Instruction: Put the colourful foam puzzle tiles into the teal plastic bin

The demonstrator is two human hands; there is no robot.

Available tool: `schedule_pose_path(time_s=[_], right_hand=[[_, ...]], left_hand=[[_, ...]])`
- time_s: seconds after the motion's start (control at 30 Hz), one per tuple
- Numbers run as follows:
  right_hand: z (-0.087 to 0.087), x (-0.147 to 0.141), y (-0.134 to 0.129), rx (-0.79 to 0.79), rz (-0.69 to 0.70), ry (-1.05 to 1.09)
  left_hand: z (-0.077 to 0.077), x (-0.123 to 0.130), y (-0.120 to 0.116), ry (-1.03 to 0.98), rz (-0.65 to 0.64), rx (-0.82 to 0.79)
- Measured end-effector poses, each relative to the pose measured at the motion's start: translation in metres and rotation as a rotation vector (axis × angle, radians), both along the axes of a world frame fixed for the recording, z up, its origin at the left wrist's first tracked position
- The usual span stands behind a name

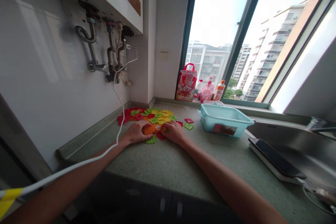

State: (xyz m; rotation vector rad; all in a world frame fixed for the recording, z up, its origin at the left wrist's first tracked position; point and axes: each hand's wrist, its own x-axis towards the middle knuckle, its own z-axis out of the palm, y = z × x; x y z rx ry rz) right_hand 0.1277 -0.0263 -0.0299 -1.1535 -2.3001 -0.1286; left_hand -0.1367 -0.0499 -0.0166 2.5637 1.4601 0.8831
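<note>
A spread of flat, notched plastic pieces in red, yellow, green and orange lies on the counter by the wall. My left hand (137, 132) curls its thumb and fingers around orange pieces (149, 130) at the near side of the spread. Just to its right, my right hand (173, 131) has its fingers bent down and closed over the pieces; what they grip is partly hidden. A loose green piece (151, 140) lies below my left hand. Right of my right hand are a red piece (189, 120) and another green piece (188, 126).
A light blue plastic tub (227, 116) stands on the right of the counter (168, 168). Beyond it are a sink (294, 140) and a dark-screened phone (277, 157) at its edge. A white cable (120, 112) hangs across my left forearm. Bottles (207, 91) line the sill.
</note>
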Motion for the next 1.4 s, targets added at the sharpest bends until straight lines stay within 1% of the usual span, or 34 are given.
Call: schedule_pose_path(time_s=[0.17,0.3,0.4,0.47,0.53,0.57,0.63,0.67,0.73,0.8,0.83,0.9,0.97,1.03,1.17,1.23,1.33,1.4], right_hand=[[-0.001,0.001,-0.003,0.014,0.018,0.007],[0.002,0.001,-0.009,0.021,0.026,0.002],[0.015,0.005,-0.013,0.083,0.059,-0.067],[0.030,0.018,-0.014,0.161,0.060,-0.118],[0.049,0.043,-0.014,0.241,0.002,-0.112],[0.059,0.062,-0.016,0.283,-0.051,-0.079],[0.075,0.109,-0.021,0.372,-0.188,0.027],[0.081,0.136,-0.024,0.420,-0.269,0.090],[0.085,0.188,-0.032,0.487,-0.438,0.198],[0.083,0.231,-0.037,0.531,-0.565,0.266],[0.081,0.246,-0.038,0.545,-0.611,0.291],[0.076,0.264,-0.037,0.555,-0.665,0.317],[0.073,0.268,-0.034,0.541,-0.685,0.319],[0.071,0.264,-0.031,0.473,-0.692,0.292],[0.070,0.254,-0.031,0.172,-0.758,0.127],[0.072,0.249,-0.034,0.091,-0.790,0.057],[0.074,0.242,-0.036,0.079,-0.795,0.024],[0.075,0.239,-0.037,0.077,-0.793,0.016]], left_hand=[[-0.002,-0.004,0.004,-0.040,0.034,-0.063],[-0.005,-0.007,0.008,-0.046,0.049,-0.057],[-0.003,-0.010,0.009,-0.056,0.077,-0.024],[0.000,-0.011,0.009,-0.062,0.096,-0.010],[0.002,-0.013,0.009,-0.059,0.110,-0.001],[0.002,-0.013,0.009,-0.058,0.115,0.007],[0.003,-0.014,0.011,-0.065,0.112,0.027],[0.003,-0.014,0.011,-0.072,0.101,0.038],[0.003,-0.014,0.011,-0.087,0.073,0.061],[0.004,-0.014,0.010,-0.104,0.055,0.087],[0.005,-0.013,0.009,-0.113,0.052,0.098],[0.007,-0.012,0.006,-0.130,0.045,0.113],[0.009,-0.011,0.003,-0.139,0.029,0.117],[0.010,-0.011,-0.001,-0.137,0.008,0.126],[0.011,-0.012,-0.008,-0.121,-0.046,0.179],[0.014,-0.008,-0.013,-0.110,-0.082,0.212],[0.026,0.014,-0.025,-0.079,-0.142,0.224],[0.039,0.042,-0.032,-0.066,-0.195,0.223]])
